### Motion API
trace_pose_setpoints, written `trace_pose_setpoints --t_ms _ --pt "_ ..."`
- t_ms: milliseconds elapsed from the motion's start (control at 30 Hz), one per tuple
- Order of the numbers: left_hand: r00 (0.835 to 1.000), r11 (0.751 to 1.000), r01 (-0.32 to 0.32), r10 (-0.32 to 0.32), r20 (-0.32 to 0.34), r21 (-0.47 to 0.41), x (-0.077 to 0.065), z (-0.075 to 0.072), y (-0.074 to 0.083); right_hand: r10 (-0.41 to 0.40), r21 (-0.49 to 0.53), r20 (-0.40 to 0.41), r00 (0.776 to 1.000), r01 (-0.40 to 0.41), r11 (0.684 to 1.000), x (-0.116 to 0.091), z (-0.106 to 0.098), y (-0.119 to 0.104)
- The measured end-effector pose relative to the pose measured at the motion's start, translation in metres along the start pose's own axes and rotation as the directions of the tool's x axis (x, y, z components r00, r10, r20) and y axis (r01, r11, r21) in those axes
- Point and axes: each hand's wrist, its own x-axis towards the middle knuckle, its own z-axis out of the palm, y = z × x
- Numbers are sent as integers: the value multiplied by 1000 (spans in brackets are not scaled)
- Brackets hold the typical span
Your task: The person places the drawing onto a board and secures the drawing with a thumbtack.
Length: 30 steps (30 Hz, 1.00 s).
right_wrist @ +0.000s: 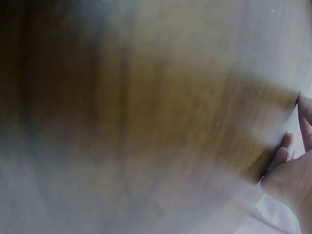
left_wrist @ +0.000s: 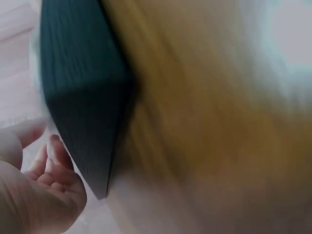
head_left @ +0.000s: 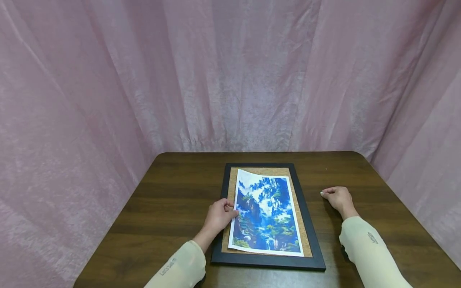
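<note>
A cork board [head_left: 301, 226] in a black frame [head_left: 270, 261] lies flat on the table. On the cork rests a paper print [head_left: 265, 216] of a blue mountain landscape, set slightly askew, its upper left corner curling. My left hand [head_left: 220, 215] pinches the print's left edge between thumb and fingers. In the left wrist view, that hand [left_wrist: 44, 195] appears beside the frame's dark corner [left_wrist: 83, 97]. To the right of the board, my right hand [head_left: 338, 199] is low over the tabletop, thumb and fingertips together on a small white piece [head_left: 321, 193], too small to identify.
The dark brown wooden table [head_left: 169, 192] has rounded far corners. Pink curtains [head_left: 230, 80] hang behind it and along both sides. A tiny pale speck [head_left: 326, 169] lies on the tabletop beyond my right hand.
</note>
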Motion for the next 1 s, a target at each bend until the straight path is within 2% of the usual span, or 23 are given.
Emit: trace_pose_setpoints --t_ms 67,167,267,367,467,600,700,800,1000 --pt "1000 994 -27 27 10 109 1 -4 -1 4 1 1 1000 -4 1000 0 0 -2" --pt "996 972 -79 71 44 219 8 -9 -1 12 1 2 1000 -12 1000 0 0 -3" --pt "985 940 -156 124 123 302 17 -11 -1 12 -4 1 1000 -12 1000 1 0 -4" --pt "959 895 -235 151 238 378 24 -12 -1 10 -7 0 1000 -10 1000 0 0 -4" --pt "930 855 -294 152 336 427 30 -11 -1 -1 -16 1 1000 1 1000 0 0 -3" --pt "899 809 -352 153 410 470 32 -11 -3 -6 -21 11 1000 7 1000 0 0 -1" --pt "882 775 -382 144 448 503 33 -11 -5 2 -13 14 1000 -2 1000 0 0 -1" --pt "875 764 -387 128 467 516 33 -11 -5 6 -8 11 1000 -6 1000 0 0 -1" --pt "875 769 -383 124 468 512 30 -11 -4 1 -12 15 1000 0 1000 0 -1 -1"
